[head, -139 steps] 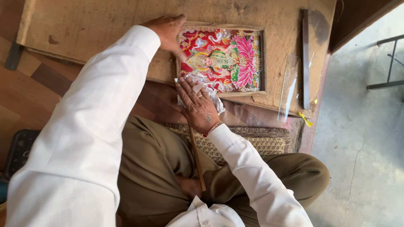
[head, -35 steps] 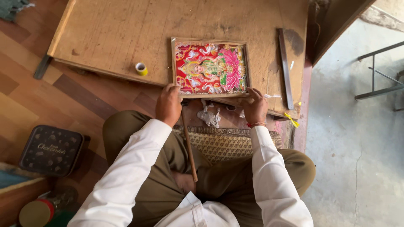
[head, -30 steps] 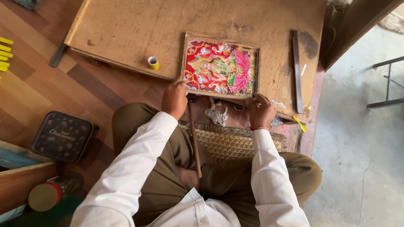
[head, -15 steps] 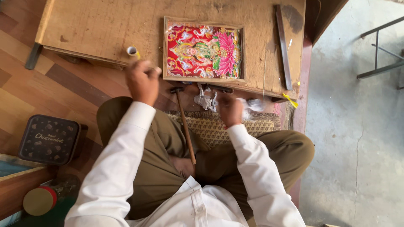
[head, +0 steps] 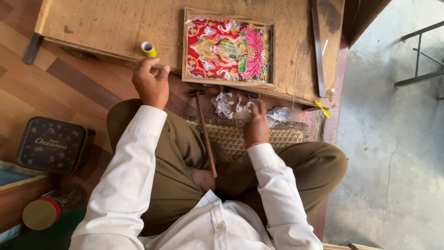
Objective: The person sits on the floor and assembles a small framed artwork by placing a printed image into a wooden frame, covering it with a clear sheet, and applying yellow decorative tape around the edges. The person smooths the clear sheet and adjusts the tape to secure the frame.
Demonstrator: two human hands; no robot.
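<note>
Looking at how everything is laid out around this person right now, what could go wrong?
The small yellow roll stands right at the board's edge, just above the left hand; a nudge could send it rolling onto the floor. The hammer lies loose across the lap, so shifting a leg might drop it. The right hand is among crumpled paper scraps beside the framed picture; scraps could scatter or hide small parts.

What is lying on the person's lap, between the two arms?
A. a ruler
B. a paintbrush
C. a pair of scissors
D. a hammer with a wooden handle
D. A hammer lies there, its metal head up near the board's edge and its long wooden handle pointing back toward the person, between the left hand and the right hand; neither hand holds it.
</note>
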